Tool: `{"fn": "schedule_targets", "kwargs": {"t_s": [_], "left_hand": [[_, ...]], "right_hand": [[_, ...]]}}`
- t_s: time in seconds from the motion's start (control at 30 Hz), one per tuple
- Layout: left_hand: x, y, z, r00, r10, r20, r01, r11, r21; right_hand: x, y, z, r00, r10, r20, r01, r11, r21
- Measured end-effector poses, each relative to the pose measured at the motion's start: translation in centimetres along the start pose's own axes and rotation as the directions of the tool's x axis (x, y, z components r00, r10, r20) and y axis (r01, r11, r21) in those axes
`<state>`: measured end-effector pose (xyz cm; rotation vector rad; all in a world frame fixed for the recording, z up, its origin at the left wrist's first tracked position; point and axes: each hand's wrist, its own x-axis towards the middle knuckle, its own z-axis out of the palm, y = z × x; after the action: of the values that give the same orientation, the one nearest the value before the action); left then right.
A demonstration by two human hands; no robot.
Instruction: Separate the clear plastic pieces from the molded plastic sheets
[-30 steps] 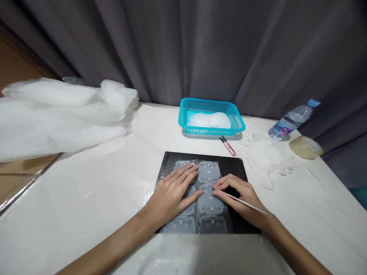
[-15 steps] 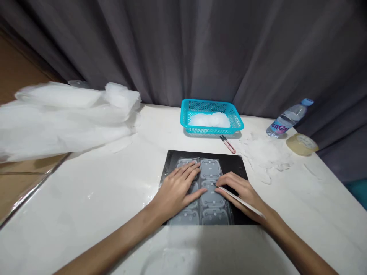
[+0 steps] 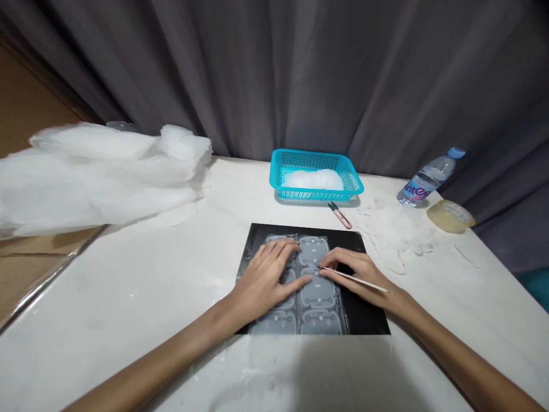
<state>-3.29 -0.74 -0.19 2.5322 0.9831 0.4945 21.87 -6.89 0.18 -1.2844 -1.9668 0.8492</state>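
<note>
My left hand point(image 3: 268, 274) lies flat with fingers spread on a clear plastic sheet point(image 3: 317, 290) of rounded, panel-like shapes set in two columns. In my right hand point(image 3: 358, 274), thumb and fingers pinch a slim white stick-like tool point(image 3: 364, 281); its exact kind is unclear. Its front end is at the right column, near the seam between the top and middle shapes. The other end points back over the wrist. Beneath the sheet is a black mat point(image 3: 364, 320). My left hand covers part of the left column.
A blue basket point(image 3: 317, 195) holding white material stands at the back, with pink-handled thread snips point(image 3: 341, 216) before it. At right are a water bottle point(image 3: 429, 178), a tape roll point(image 3: 451, 216) and clear film scraps point(image 3: 397, 234). White plastic bundles point(image 3: 103, 177) lie left.
My right hand has shifted slightly up and left with the white tool, which now shows its thin edge and lies flatter. My left hand stays on the sheet, its thumb slightly higher.
</note>
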Motion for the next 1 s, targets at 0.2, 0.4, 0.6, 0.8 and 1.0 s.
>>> {"fn": "schedule_targets", "kwargs": {"t_s": [0.2, 0.4, 0.6, 0.8, 1.0], "left_hand": [[1.2, 0.5, 0.9, 0.999, 0.035, 0.011, -0.035, 0.999, -0.011], [1.8, 0.0, 1.0, 0.995, 0.067, 0.079, -0.062, 0.996, -0.062], [1.8, -0.2, 0.9, 0.995, 0.058, 0.077, -0.054, 0.997, -0.056], [1.8, -0.3, 1.1, 0.998, 0.038, 0.056, -0.035, 0.999, -0.04], [1.8, -0.3, 1.1, 0.998, 0.023, 0.061, -0.019, 0.998, -0.067]], "right_hand": [[0.4, 0.4, -0.8, 0.998, -0.046, 0.041, 0.044, 0.999, 0.031], [0.5, 0.8, -0.5, 0.996, -0.065, 0.057, 0.064, 0.998, 0.019], [0.8, 0.9, -0.3, 0.982, -0.175, 0.078, 0.18, 0.981, -0.07], [0.5, 1.1, -0.5, 0.937, -0.312, 0.156, 0.338, 0.924, -0.18], [0.2, 1.8, 0.2, 0.911, -0.405, 0.073, 0.404, 0.848, -0.342]]}}
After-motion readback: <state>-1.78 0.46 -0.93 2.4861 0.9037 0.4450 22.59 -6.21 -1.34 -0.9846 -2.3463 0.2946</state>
